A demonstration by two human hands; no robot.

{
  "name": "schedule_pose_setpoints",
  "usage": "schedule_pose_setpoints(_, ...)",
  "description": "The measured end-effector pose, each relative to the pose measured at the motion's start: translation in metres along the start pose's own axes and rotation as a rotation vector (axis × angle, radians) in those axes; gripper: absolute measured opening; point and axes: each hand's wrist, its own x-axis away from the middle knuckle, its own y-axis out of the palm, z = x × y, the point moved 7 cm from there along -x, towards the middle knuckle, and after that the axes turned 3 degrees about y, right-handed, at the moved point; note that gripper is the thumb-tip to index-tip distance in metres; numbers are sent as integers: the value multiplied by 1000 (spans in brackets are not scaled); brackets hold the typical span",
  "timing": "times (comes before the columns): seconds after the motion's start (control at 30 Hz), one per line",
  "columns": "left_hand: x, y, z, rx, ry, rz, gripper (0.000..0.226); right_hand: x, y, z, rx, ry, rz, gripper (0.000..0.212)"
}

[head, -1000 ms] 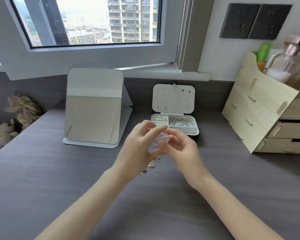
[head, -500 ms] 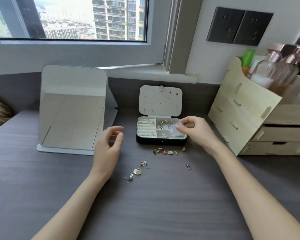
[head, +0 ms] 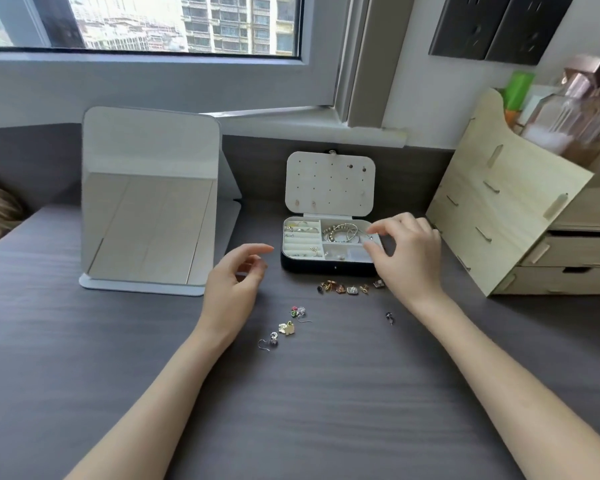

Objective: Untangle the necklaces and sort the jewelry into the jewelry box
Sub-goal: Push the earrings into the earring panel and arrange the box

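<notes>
Right hand (head: 409, 258) hovers over the jewelry box (head: 326, 268).

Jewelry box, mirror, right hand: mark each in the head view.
jewelry box (head: 326, 267): head view, dark front wall.
mirror (head: 149, 220): head view, middle of the glass.
right hand (head: 407, 259): head view, back of the hand.

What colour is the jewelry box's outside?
Dark, near black, on the open rectangular jewelry box; head view.
</notes>
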Motion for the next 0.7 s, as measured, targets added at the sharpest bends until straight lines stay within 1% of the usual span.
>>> schedule_pose_setpoints(0.03, 1, 0, 0, -11, -2, -5, 27, 10, -2, -18, -95, -64, -13, 8)
schedule_pose_setpoints(0.07, 2, 0, 0, -25, -5, -10, 26, 22, 3, -35, -172, -118, -104, 10)
schedule_pose_setpoints(0.1, 3, 0, 0, -38, -6, -14, 25, 36, 12, -49, -208, -151, -230, 12)
schedule_pose_setpoints(0.13, 4, 0, 1, -49, -7, -16, 24, 49, 23, -60, -205, -164, -344, 12)
schedule_pose_setpoints(0.17, 4, 0, 1, -58, -8, -19, 23, 58, 33, -66, -171, -167, -418, 13)
schedule_pose_setpoints(0.2, 4, 0, 2, -68, -7, -21, 23, 64, 39, -69, -133, -172, -444, 14)
schedule_pose_setpoints(0.27, 4, 1, 4, -94, 5, -30, 21, 66, 45, -70, -87, -166, -453, 16)
schedule_pose_setpoints(0.47, 7, 9, 10, -173, 104, -102, 12, 68, 48, -69, -128, -164, -455, 15)
schedule_pose_setpoints(0.57, 8, 11, 13, -203, 135, -110, 13, 72, 51, -68, -91, -222, -449, 14)
schedule_pose_setpoints(0.63, 8, 11, 14, -221, 143, -109, 12, 73, 47, -73, -5, -287, -388, 10)
schedule_pose_setpoints(0.7, 9, 11, 16, -244, 157, -107, 12, 76, 46, -76, 32, -335, -345, 7)
